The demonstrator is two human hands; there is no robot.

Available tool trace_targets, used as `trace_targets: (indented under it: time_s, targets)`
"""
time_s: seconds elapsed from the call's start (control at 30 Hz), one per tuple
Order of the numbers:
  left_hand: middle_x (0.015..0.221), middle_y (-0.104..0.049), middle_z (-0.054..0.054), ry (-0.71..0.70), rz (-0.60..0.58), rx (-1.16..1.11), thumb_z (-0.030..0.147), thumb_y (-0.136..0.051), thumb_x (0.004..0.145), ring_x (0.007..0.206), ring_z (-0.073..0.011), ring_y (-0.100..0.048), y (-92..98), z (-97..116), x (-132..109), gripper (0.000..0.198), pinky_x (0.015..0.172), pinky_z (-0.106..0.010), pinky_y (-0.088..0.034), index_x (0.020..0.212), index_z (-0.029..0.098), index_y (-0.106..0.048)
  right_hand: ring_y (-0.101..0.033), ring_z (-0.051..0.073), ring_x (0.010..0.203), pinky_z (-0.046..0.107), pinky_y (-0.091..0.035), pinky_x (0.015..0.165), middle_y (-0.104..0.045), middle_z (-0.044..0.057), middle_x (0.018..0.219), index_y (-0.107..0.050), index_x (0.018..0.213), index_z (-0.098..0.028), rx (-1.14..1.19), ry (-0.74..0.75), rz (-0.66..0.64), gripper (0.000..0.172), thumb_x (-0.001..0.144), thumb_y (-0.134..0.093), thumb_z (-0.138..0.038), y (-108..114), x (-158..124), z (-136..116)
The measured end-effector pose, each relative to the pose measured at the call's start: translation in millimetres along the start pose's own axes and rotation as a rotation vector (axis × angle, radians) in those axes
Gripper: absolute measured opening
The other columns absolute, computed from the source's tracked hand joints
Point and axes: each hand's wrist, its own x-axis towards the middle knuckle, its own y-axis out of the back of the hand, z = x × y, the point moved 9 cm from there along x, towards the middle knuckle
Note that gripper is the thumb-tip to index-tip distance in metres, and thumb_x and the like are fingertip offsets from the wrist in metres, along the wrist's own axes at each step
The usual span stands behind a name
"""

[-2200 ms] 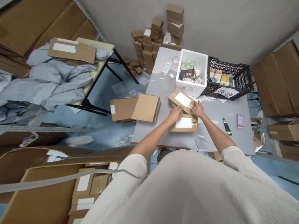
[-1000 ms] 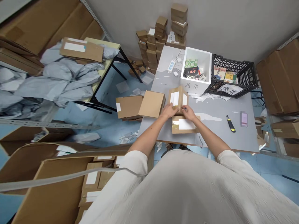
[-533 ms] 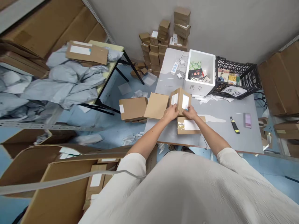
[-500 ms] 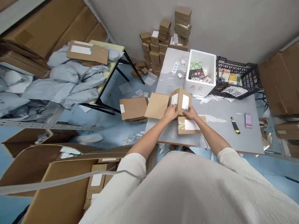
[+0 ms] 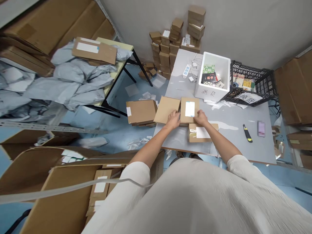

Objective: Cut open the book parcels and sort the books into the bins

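A brown cardboard box [image 5: 183, 110] with a white label facing up lies on the grey table [image 5: 234, 120]. My right hand [image 5: 201, 117] holds its right side with bent fingers. At its left side is my left hand [image 5: 174, 119], fingers curled over the edge between this box and a plain brown box [image 5: 166, 110]. Nearer to me, partly under my right forearm, sits another brown box [image 5: 195, 136] with shiny tape and a white label.
A white bin [image 5: 211, 93] and a black crate [image 5: 266, 85] with books stand at the back. A box cutter [image 5: 247, 133] lies on the right. More boxes [image 5: 141, 111] are off the table's left edge.
The labelled box has gone from tilted, with two faces showing, to lying flat beside the plain box. Both hands have shifted slightly with it, and the camera view has moved a little.
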Motion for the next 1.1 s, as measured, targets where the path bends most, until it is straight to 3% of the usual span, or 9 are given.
trace_targets:
  time_s: [0.1, 0.23, 0.33, 0.57, 0.77, 0.9, 1.0, 1.1]
  targets:
    - [0.183, -0.04, -0.022, -0.007, -0.005, 0.029, 0.042, -0.075, 0.097, 0.172, -0.0389, -0.036, -0.8, -15.4, -8.2, 0.089, 0.14, -0.058, -0.031, 0.177, 0.021, -0.042, -0.065, 0.038, 0.139, 0.049, -0.052, 0.118, -0.066, 0.019, 0.157, -0.05, 0.161, -0.024, -0.05, 0.053, -0.019, 0.066, 0.098, -0.068, -0.033, -3.5, 1.4, -3.5]
    - [0.194, -0.018, -0.02, -0.044, -0.15, 0.1, 0.046, -0.09, 0.085, 0.181, -0.0429, -0.014, -10.1, -29.8, -9.2, 0.125, 0.142, -0.065, -0.022, 0.186, 0.028, -0.018, -0.062, 0.043, 0.144, 0.052, -0.052, 0.121, -0.058, 0.018, 0.169, -0.043, 0.174, -0.024, -0.112, 0.124, -0.023, 0.082, 0.097, -0.069, -0.031, -5.5, 0.3, -7.1]
    - [0.196, -0.009, -0.02, -0.076, -0.214, 0.111, 0.045, -0.089, 0.086, 0.182, -0.0421, -0.008, -15.0, -35.2, -3.7, 0.13, 0.144, -0.063, -0.021, 0.188, 0.027, -0.01, -0.062, 0.043, 0.143, 0.053, -0.054, 0.12, -0.061, 0.019, 0.165, -0.045, 0.174, -0.023, -0.135, 0.135, -0.018, 0.086, 0.094, -0.072, -0.031, -6.8, 0.0, -9.0]
    - [0.197, -0.003, -0.02, -0.079, -0.203, 0.123, 0.048, -0.092, 0.084, 0.183, -0.0422, -0.002, -12.9, -37.0, 14.3, 0.137, 0.145, -0.065, -0.016, 0.189, 0.027, -0.006, -0.068, 0.037, 0.139, 0.046, -0.055, 0.12, -0.068, 0.021, 0.157, -0.052, 0.169, -0.017, -0.096, 0.165, -0.024, 0.078, 0.094, -0.07, -0.03, -11.4, -3.2, -23.0]
    - [0.196, -0.008, -0.023, -0.057, -0.175, 0.097, 0.055, -0.085, 0.092, 0.182, -0.0437, -0.006, -5.4, -28.2, 16.1, 0.123, 0.143, -0.07, -0.014, 0.187, 0.024, -0.014, -0.067, 0.036, 0.144, 0.046, -0.054, 0.122, -0.067, 0.019, 0.161, -0.053, 0.17, -0.018, -0.117, 0.159, -0.044, 0.07, 0.102, -0.062, -0.032, -5.9, -9.6, -24.4]
    - [0.194, -0.018, -0.023, -0.13, -0.122, 0.084, 0.055, -0.076, 0.1, 0.181, -0.0423, -0.014, -1.0, 2.3, 5.6, 0.101, 0.142, -0.067, -0.018, 0.184, 0.023, -0.029, -0.064, 0.035, 0.148, 0.046, -0.053, 0.125, -0.061, 0.017, 0.168, -0.061, 0.163, -0.02, -0.122, 0.16, 0.0, 0.06, 0.104, -0.061, -0.034, 7.7, -17.9, -15.9]
    - [0.186, -0.039, -0.019, -0.262, -0.107, 0.072, 0.053, -0.074, 0.1, 0.172, -0.0409, -0.036, 0.2, 39.0, -2.8, 0.082, 0.139, -0.058, -0.031, 0.174, 0.026, -0.049, -0.062, 0.035, 0.151, 0.048, -0.05, 0.128, -0.059, 0.016, 0.17, -0.064, 0.16, -0.021, -0.12, 0.147, 0.041, 0.057, 0.104, -0.062, -0.034, 22.4, -27.0, 0.6]
    - [0.163, -0.067, -0.015, -0.336, -0.166, 0.061, 0.05, -0.073, 0.1, 0.152, -0.0376, -0.062, -6.9, 71.2, -5.9, 0.063, 0.129, -0.049, -0.047, 0.158, 0.027, -0.067, -0.059, 0.038, 0.152, 0.052, -0.048, 0.129, -0.059, 0.015, 0.17, -0.068, 0.155, -0.023, -0.124, 0.107, 0.071, 0.052, 0.104, -0.064, -0.034, 39.0, -38.6, 25.3]
